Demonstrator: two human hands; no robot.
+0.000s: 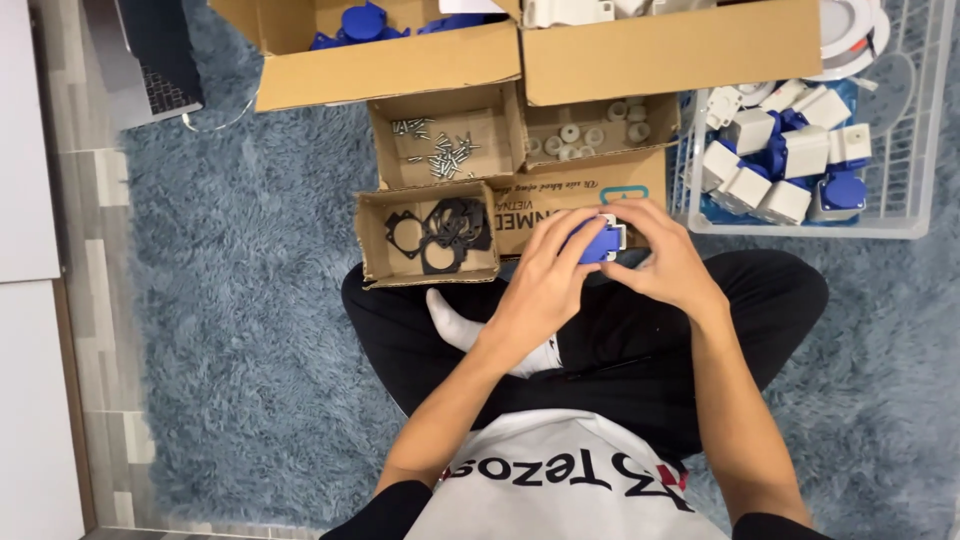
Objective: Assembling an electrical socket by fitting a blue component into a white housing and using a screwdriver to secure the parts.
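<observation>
Fingers: both hands clamped on one small blue-and-white socket part (601, 241), held above the lap, just in front of the cardboard trays. Left hand (541, 283) wraps it from the near-left side, fingertips over the blue face. Right hand (664, 260) pinches the far-right end, thumb under. Exact seating of pieces inside the grip: cannot tell, covered by fingers.

Step in hand, judged: joining or checking two halves. To do well: keep part square betw. both thumbs, press evenly, don't twist; keep it over the lap so nothing drops into the rug (250, 300).

Containers, outward:
- Small tray (372, 240), near-left of the cardboard group: black flat gaskets (447, 228), ring and square shapes, loosely piled.
- Tray behind it (385, 140): silver screws (440, 155), scattered, mostly centre.
- Tray to its right (660, 125): small white round caps (590, 135).
- Big box (390, 70), far left: blue housings (362, 22).
- Big box (670, 50), far right: white pieces, partly seen.
- White wire basket (800, 225), right side: blue-and-white finished units (790, 165), heaped; white round discs (845, 25) at far corner.

Laptop (150, 55) at rug's far-left edge.
</observation>
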